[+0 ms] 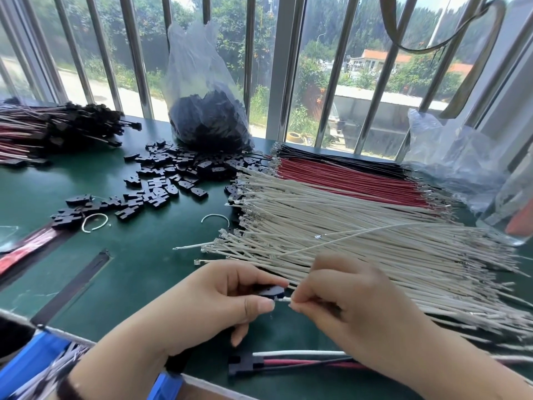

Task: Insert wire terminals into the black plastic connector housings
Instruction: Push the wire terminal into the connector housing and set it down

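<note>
My left hand pinches a small black connector housing between thumb and fingers above the green table. My right hand pinches a white wire right beside the housing, its end touching the housing's right side. The wire loops away behind my right hand over the white wire pile. Red wires and black wires lie in rows behind it. Loose black housings are scattered across the table's middle.
A clear bag of black housings stands at the window. Finished harnesses are stacked at the far left. One finished connector with white, red and black wires lies near the front edge. Crumpled plastic bags sit at the right.
</note>
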`<action>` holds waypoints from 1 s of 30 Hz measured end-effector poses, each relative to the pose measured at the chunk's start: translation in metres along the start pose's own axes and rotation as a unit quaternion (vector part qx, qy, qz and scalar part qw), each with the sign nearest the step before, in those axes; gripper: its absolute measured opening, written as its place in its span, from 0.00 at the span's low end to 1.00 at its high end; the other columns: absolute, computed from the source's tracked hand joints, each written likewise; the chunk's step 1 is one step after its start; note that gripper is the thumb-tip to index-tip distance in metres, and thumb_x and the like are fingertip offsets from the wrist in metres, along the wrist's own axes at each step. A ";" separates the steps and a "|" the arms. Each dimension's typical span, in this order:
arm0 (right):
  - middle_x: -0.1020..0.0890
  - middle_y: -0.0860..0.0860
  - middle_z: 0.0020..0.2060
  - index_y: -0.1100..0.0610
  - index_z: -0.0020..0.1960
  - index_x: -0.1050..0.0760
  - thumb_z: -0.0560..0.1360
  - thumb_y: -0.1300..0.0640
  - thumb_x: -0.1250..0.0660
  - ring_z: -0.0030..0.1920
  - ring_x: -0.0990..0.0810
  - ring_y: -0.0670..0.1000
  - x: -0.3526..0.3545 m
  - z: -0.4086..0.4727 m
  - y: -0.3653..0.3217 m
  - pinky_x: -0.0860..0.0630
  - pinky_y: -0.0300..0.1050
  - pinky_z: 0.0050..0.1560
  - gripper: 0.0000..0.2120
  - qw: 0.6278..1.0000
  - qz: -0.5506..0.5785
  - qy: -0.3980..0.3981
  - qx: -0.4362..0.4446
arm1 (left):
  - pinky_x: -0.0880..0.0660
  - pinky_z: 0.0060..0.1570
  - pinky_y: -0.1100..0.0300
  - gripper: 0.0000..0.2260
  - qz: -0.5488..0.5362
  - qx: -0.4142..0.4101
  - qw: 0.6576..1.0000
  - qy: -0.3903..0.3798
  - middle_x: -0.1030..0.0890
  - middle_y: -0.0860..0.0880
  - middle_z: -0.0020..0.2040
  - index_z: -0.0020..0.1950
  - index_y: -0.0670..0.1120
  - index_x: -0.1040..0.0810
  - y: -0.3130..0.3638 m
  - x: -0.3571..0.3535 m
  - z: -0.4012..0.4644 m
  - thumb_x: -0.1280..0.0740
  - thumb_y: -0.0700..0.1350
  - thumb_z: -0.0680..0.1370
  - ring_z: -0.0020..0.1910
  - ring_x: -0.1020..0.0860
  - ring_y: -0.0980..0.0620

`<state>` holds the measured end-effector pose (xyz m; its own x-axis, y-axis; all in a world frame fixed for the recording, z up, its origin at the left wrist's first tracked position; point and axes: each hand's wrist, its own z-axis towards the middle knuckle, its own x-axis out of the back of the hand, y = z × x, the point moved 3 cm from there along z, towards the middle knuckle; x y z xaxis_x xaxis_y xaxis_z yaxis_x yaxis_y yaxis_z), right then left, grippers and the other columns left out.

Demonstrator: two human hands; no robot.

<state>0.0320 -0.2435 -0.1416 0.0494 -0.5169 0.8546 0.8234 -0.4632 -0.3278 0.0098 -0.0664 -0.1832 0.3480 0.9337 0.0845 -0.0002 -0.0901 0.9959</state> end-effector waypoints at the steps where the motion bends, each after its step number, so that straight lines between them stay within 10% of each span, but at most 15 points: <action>1: 0.26 0.42 0.35 0.48 0.40 0.25 0.70 0.54 0.30 0.34 0.27 0.42 0.000 0.000 0.002 0.29 0.35 0.33 0.04 1.000 0.011 0.006 -0.005 | 0.32 0.27 0.68 0.13 0.005 0.000 1.000 -0.002 0.24 0.53 0.27 0.54 0.47 0.18 0.001 -0.001 0.000 0.32 0.42 0.71 0.22 0.28 0.53; 11: 0.24 0.40 0.30 0.47 0.37 0.25 0.67 0.40 0.31 0.38 0.26 0.39 -0.009 0.006 0.008 0.31 0.31 0.38 0.12 0.991 0.035 0.015 -0.130 | 0.29 0.28 0.66 0.17 0.006 -0.018 0.999 0.049 0.15 0.51 0.44 0.52 0.56 0.18 0.004 -0.005 0.000 0.27 0.43 0.65 0.22 0.27 0.54; 19: 0.23 0.43 0.41 0.40 0.55 0.24 0.75 0.40 0.43 0.43 0.24 0.43 -0.003 0.007 0.003 0.26 0.39 0.41 0.13 0.994 -0.020 -0.094 -0.050 | 0.29 0.28 0.63 0.12 -0.017 -0.026 0.997 0.075 0.22 0.48 0.28 0.50 0.54 0.16 0.000 0.001 0.001 0.31 0.45 0.68 0.24 0.27 0.52; 23: 0.27 0.42 0.27 0.46 0.33 0.21 0.72 0.46 0.38 0.27 0.29 0.43 0.002 0.008 -0.002 0.33 0.35 0.25 0.12 0.988 -0.155 0.007 0.013 | 0.27 0.29 0.61 0.12 -0.042 0.037 0.996 0.065 0.18 0.47 0.31 0.43 0.53 0.16 -0.001 0.005 0.011 0.26 0.51 0.61 0.26 0.22 0.53; 30: 0.31 0.45 0.24 0.51 0.28 0.27 0.70 0.51 0.34 0.26 0.33 0.45 -0.006 0.010 0.001 0.35 0.36 0.22 0.12 0.976 -0.197 0.048 0.075 | 0.24 0.30 0.60 0.13 -0.099 0.043 0.994 0.033 0.19 0.42 0.29 0.39 0.45 0.16 -0.008 0.003 0.020 0.24 0.48 0.58 0.28 0.20 0.48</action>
<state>0.0385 -0.2338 -0.1430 -0.3358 -0.3885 0.8581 0.8417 -0.5326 0.0883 0.0293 -0.0701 -0.1914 0.2719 0.9562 -0.1083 0.1437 0.0709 0.9871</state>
